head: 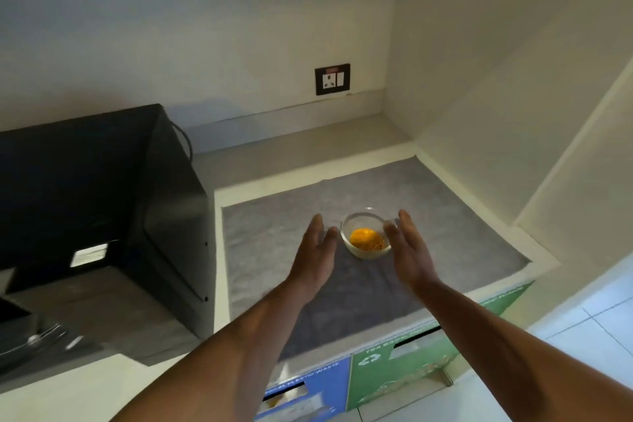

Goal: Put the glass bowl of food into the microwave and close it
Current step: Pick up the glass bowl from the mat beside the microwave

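Both hands spread open, palms facing inward: left hand [317, 252] and right hand [409, 250] flank glass bowl [366, 235] of yellow food, on desk [462, 216]; contact unclear.

Single head-worn wide-angle view, looking forward and down from above the counter [462, 216], wall socket [332, 79] beyond it, black microwave [102, 199] close at its left

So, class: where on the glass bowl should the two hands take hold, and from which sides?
Hold the glass bowl by its side wall just under the rim, left hand from the left, right hand from the right. It stands upright and open-topped, with orange food inside, so a level two-sided grip seems safest.
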Tool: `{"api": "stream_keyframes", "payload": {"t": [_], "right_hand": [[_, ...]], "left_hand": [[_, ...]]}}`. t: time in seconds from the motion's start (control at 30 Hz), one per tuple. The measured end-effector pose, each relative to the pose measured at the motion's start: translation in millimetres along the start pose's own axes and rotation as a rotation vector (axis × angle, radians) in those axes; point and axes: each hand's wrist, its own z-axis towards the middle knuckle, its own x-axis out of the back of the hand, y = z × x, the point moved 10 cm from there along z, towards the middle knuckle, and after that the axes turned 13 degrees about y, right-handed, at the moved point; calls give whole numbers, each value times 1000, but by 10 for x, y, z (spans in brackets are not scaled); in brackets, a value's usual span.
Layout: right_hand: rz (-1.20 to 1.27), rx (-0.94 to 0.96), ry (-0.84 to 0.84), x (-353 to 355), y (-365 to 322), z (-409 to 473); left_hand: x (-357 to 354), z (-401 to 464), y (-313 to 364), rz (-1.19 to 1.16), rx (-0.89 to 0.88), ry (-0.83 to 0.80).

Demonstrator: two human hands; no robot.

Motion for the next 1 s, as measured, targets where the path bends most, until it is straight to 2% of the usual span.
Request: {"api": "stream_keyframes", "payload": {"t": [0.17,0.33,0.5,0.73,1.0], "right_hand": [[124,-219,49,7,556,200],[254,-230,-20,-77,601,221],[423,-300,-22,-115,461,46],[413,-268,-63,-111,288,-323],[427,-163,-152,-324,-231,-1295]], "left_hand": [[-322,236,-146,-176,97,68],[-440,325,-370,-391,253,141],[-658,196,-478,-527,426,19],[-422,-163,-529,-527,447,2],[355,-796,-599,-565,326,71]]}}
